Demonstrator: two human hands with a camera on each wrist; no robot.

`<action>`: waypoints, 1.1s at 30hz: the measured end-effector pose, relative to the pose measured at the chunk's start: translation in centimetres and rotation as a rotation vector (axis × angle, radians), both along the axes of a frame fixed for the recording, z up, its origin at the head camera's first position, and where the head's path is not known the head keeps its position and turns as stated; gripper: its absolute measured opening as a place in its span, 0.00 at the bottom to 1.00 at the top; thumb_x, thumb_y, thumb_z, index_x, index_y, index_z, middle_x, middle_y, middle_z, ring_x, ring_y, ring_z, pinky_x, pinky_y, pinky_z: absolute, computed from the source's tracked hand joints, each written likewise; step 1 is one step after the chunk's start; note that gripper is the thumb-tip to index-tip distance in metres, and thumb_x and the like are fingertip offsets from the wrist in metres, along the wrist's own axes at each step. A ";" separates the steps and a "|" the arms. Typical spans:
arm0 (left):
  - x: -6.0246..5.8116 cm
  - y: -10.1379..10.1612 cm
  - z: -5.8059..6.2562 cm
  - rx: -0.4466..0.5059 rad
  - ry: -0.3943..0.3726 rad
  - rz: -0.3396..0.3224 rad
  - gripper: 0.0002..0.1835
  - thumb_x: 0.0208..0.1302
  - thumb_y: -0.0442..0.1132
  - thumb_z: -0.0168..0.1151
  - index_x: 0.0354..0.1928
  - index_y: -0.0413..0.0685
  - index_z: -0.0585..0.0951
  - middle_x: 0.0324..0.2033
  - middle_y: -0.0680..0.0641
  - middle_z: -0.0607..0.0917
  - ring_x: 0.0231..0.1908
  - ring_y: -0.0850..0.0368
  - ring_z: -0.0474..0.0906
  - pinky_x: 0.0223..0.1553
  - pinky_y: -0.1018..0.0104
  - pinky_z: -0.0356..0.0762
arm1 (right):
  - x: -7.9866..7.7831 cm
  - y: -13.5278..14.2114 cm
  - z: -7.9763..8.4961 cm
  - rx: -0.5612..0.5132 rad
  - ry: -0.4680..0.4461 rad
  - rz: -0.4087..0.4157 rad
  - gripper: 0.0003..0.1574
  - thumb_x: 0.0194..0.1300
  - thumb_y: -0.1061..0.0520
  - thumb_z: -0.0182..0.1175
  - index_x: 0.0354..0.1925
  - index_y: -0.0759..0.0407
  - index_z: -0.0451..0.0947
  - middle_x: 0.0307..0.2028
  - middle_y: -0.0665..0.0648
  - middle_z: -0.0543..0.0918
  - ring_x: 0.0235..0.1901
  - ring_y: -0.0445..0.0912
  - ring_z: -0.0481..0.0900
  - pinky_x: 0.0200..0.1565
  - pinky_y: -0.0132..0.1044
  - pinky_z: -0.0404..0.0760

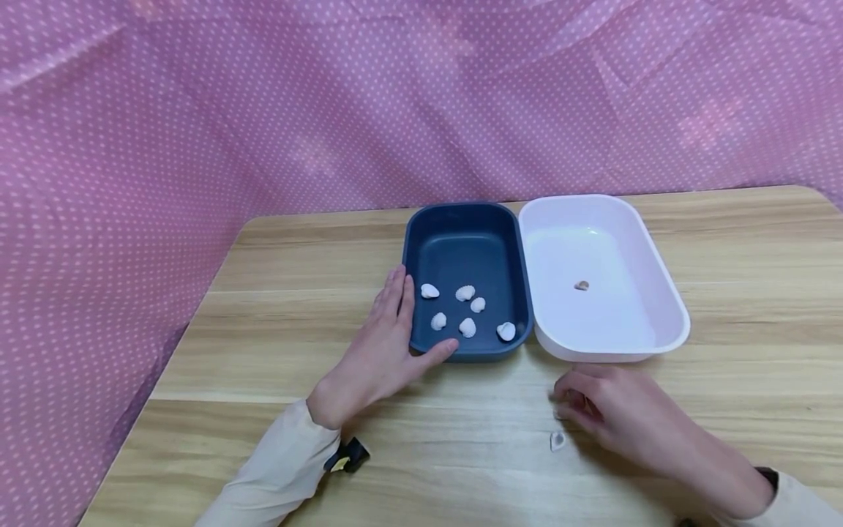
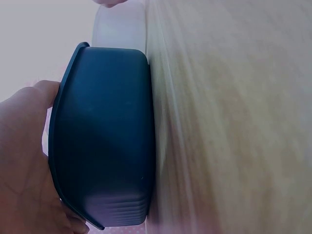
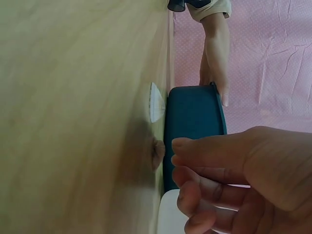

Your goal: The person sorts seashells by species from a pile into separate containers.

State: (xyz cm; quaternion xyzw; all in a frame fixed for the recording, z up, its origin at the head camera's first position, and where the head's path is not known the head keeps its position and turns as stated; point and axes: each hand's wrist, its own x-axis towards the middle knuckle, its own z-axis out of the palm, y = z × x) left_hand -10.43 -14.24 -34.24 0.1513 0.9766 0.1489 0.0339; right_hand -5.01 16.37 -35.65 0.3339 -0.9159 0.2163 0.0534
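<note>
Pink dotted cloth (image 1: 263,110) behind wood-grain surface (image 1: 296,293); L hand (image 1: 382,359) fingers straight, thumb spread, on rounded navy bin (image 1: 467,256) w/ ribbed white shells (image 1: 465,293); R hand (image 1: 626,413) fingers loosely bent just beside brown shell (image 3: 157,154) on surface

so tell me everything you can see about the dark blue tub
The dark blue tub is a deep rounded rectangle with a thin lip, apparently smooth plastic. It stands upright and open-topped on the wooden table, its long right side against the white tub, rims seemingly touching. Six white shells lie in its nearer half. The left hand touches it, fingers along the left side, thumb at the near rim.
</note>
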 end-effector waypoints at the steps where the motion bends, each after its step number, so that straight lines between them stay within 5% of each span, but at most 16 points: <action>1: 0.0 0.0 0.0 -0.001 -0.002 0.001 0.62 0.53 0.83 0.35 0.76 0.43 0.38 0.75 0.47 0.31 0.74 0.51 0.30 0.70 0.53 0.44 | 0.0 0.0 -0.1 0.000 -0.003 0.003 0.13 0.49 0.60 0.74 0.34 0.49 0.83 0.29 0.39 0.82 0.28 0.31 0.74 0.31 0.32 0.79; 33: 0.0 0.0 0.0 0.009 -0.025 0.009 0.62 0.52 0.84 0.34 0.76 0.45 0.37 0.75 0.49 0.30 0.74 0.52 0.29 0.70 0.53 0.45 | 0.3 0.4 -0.7 0.043 -0.100 -0.055 0.11 0.51 0.58 0.73 0.33 0.47 0.81 0.25 0.35 0.74 0.25 0.29 0.69 0.26 0.30 0.73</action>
